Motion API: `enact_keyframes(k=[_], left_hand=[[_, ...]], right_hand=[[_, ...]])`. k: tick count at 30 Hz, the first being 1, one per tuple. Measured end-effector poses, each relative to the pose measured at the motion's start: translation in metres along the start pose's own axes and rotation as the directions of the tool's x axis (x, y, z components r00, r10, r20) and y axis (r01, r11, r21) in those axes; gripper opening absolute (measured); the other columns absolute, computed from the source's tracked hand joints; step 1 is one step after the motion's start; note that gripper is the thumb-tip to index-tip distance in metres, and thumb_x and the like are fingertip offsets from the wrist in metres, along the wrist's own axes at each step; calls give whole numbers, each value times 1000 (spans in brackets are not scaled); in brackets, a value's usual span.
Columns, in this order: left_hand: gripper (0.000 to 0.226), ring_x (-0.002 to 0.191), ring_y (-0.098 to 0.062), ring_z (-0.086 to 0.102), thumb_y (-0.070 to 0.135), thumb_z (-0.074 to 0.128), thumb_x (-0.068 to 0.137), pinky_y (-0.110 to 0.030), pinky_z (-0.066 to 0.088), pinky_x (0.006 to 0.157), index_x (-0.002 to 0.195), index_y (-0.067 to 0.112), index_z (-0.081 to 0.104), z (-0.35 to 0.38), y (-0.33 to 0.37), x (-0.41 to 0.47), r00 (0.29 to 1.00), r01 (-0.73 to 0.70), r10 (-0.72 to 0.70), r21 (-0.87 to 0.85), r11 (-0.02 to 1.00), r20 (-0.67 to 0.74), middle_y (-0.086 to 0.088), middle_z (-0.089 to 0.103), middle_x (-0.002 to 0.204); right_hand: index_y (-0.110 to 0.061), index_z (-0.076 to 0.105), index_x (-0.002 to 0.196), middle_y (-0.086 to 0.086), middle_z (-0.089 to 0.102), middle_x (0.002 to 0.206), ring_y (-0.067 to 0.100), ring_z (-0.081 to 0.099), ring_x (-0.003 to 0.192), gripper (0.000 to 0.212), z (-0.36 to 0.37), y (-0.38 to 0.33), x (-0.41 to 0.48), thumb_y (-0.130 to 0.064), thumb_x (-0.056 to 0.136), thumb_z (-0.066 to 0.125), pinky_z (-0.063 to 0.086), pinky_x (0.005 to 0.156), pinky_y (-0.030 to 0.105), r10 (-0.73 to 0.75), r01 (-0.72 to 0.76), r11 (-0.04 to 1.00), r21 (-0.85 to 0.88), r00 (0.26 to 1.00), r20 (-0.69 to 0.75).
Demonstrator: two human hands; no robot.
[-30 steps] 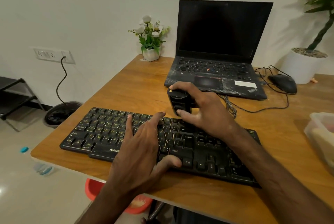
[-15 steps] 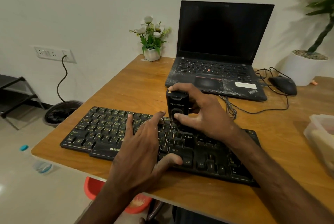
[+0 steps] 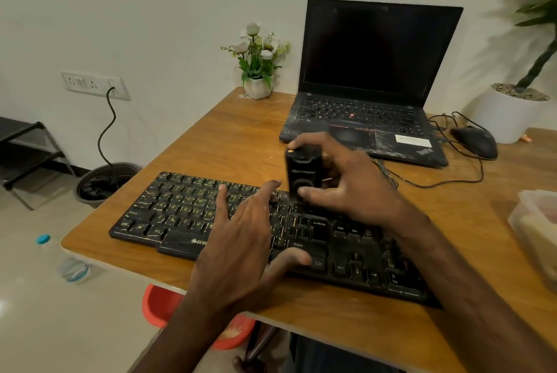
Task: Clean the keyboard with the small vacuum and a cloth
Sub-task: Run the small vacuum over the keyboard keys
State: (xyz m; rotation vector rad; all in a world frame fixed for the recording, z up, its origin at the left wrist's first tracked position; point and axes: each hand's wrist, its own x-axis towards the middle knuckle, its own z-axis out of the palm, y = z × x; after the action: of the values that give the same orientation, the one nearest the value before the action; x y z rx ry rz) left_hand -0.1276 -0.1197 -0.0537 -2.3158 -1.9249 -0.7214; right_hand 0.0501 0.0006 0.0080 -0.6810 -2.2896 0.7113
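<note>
At the far edge of the keyboard [image 3: 180,210], the small vacuum [image 3: 303,173] upright, pinched in the right hand [image 3: 352,188]; left hand [image 3: 241,240] spread flat on keys.

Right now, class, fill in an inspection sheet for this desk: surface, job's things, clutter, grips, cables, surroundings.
Surface: wooden table, pale specks near the laptop.
Job's things: black keyboard at the near edge; small vacuum upright on its keys; cloth: nothing seen.
Clutter: laptop open, screen dark, palm rest dusty; mouse; flower pot; plastic container at right.
Grips: left hand flat on the keys, fingers straight; right hand grips the small vacuum.
Cables: mouse cable loops beside the laptop; dark cord hangs from the wall socket toward the bin.
Surroundings: potted plant, bottle on the floor, red basin under the table, black rack.
</note>
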Motion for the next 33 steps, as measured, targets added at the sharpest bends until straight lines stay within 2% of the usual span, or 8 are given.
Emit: enact_keyframes(k=[4,11,15,20,23,26,29,33], left_hand=[[102,135,-16,50,86,6,86,-66,13,120,153,10,16,2,0,0,1000,5,-5,20,1000,-1,-11,52,147],[106,140,-14,43,86,6,87,-63,10,121,154,5,18,2,-1,1,1000,-2,1,42,999,17,-11,46,152],[102,138,-14,46,84,8,88,-64,11,121,154,7,17,2,-1,0,1000,11,-11,28,1000,0,-10,47,151],[98,139,-13,45,85,2,87,-64,8,121,153,15,11,0,-1,-1,1000,10,-10,11,1000,-11,-9,47,152],[103,136,-14,49,87,2,84,-64,2,121,152,12,17,-2,-1,-1,997,61,-60,21,998,-54,-7,50,149],[109,138,-15,47,88,-1,83,-64,-1,121,153,7,21,-3,0,-2,995,87,-86,32,996,-55,-7,48,151],[111,140,-14,44,88,-2,83,-63,-2,121,154,7,21,-4,1,-3,995,91,-89,24,996,-54,-6,47,152],[109,143,-13,40,87,-4,83,-62,-3,122,155,9,16,-4,0,-4,994,92,-91,14,996,-54,-6,44,154]], right_hand=[[-45,48,123,-6,62,113,11,67,87,65,-27,5,-7,-18,75,82,61,68,35,86,-85,996,-23,996,30],[-28,48,132,-13,62,108,5,68,90,63,15,-3,1,-12,80,78,60,72,25,-50,50,999,-3,997,-57],[-38,45,131,-15,58,113,9,68,91,67,-8,2,-7,-14,79,79,59,66,23,66,-66,998,11,997,-41],[-26,38,139,-2,65,116,14,68,102,72,-13,14,-20,-13,80,78,58,85,34,297,-269,907,324,954,-38],[-24,56,127,-12,70,108,1,66,100,53,-7,10,-27,-25,79,79,54,83,20,316,-305,936,174,948,-35],[-31,58,118,-26,62,100,-11,60,92,40,-4,2,-28,-39,82,75,47,73,7,244,-253,961,-115,966,-86],[-34,57,115,-24,57,94,-6,55,84,34,-4,-3,-25,-46,85,69,40,65,13,222,-232,934,-270,973,-69],[-27,60,103,-14,63,85,1,59,75,22,2,-10,-27,-39,86,70,42,58,15,201,-219,968,-125,969,-145]])
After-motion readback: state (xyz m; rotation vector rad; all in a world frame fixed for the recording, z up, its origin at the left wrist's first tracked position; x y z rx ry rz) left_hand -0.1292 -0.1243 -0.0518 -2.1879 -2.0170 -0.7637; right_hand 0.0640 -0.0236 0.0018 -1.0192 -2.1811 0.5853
